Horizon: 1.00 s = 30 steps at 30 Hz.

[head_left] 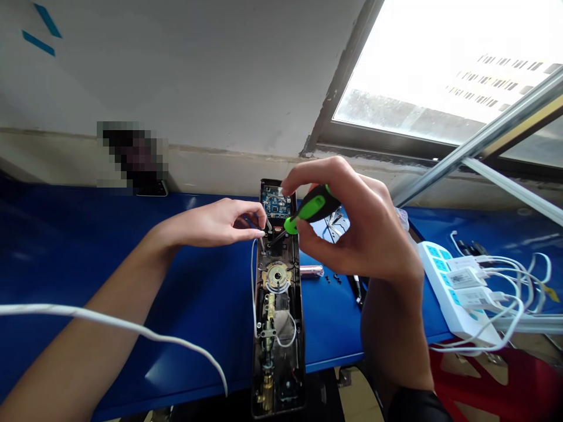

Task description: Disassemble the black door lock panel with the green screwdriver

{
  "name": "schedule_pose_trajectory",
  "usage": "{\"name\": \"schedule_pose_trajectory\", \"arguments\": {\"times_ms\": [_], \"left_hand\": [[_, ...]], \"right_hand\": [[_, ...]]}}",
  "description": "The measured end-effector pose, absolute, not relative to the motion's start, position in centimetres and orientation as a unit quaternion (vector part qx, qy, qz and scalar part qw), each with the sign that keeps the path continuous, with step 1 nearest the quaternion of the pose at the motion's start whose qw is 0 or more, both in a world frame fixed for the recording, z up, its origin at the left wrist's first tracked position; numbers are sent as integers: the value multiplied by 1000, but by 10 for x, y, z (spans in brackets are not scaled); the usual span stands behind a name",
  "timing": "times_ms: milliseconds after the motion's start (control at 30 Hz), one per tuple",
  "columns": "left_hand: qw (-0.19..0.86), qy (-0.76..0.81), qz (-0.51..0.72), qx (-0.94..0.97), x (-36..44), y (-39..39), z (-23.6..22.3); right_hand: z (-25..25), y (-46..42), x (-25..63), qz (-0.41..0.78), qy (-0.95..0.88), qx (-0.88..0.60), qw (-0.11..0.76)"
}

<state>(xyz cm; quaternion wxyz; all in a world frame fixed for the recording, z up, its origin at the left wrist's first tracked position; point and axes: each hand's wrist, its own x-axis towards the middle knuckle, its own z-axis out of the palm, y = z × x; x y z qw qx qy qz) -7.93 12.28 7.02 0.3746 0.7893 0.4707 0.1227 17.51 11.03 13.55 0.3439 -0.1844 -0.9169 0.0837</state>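
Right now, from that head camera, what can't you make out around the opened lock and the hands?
Head view:
- Tip of the green-handled screwdriver: lost in shadow by the left hand's fingers.
- Markings on the circuit board: too small to read.
- Small black pieces on the blue table: too small to identify.
- Object by the back wall: obscured by a pixelated patch.
- Whatever lies behind the right hand: hidden by it.
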Motion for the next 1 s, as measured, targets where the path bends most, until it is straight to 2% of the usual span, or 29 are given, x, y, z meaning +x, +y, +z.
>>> {"name": "schedule_pose_trajectory", "arguments": {"times_ms": [633, 800, 1000], "left_hand": [[355, 471, 115, 799, -78, 122, 71], [355, 471, 112, 800, -78, 122, 72], [351, 473, 114, 800, -79, 121, 71]], "right_hand": [[135, 110, 177, 69, -916, -197, 343], [139, 107, 177, 98, -920, -218, 311], [136, 110, 178, 66, -916, -206, 338]]}}
